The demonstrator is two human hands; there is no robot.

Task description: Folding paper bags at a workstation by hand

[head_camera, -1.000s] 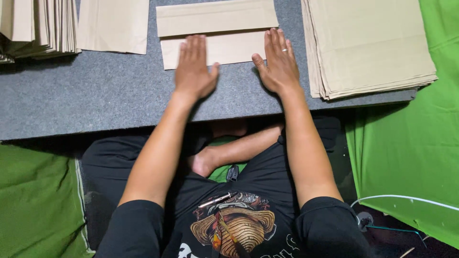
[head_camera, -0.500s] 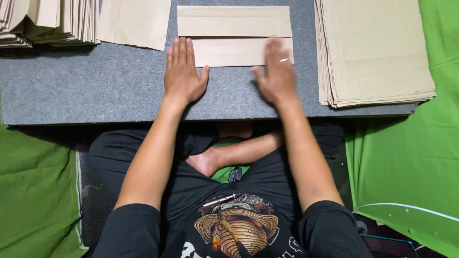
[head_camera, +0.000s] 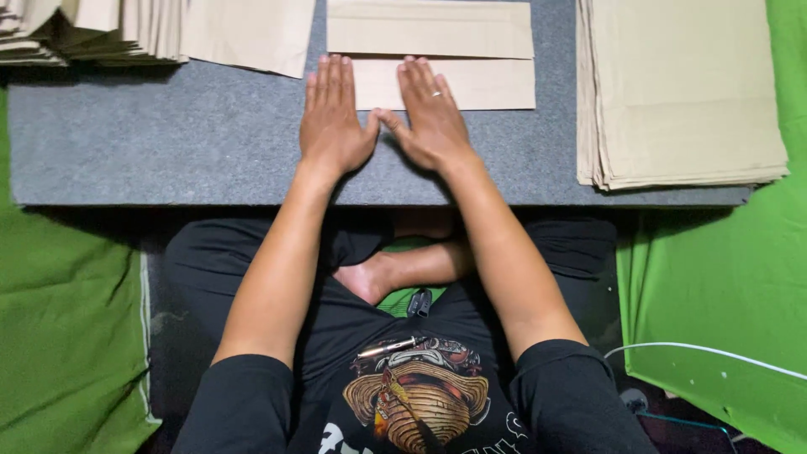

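Head view: left hand [head_camera: 336,118] and right hand [head_camera: 433,113], each grip flat and wide, holding nothing, press the folded paper [head_camera: 458,82] beneath their fingertips on the surface [head_camera: 168,143]. Uneven pressure could skew the crease.

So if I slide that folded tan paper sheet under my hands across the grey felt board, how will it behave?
The folded tan paper sheet looks thin and flat, so probably light and floppy if lifted by one edge. The grey felt board looks rough, so it likely drags rather than glides. Both hands, left hand and right hand, pressing flat should steady it.
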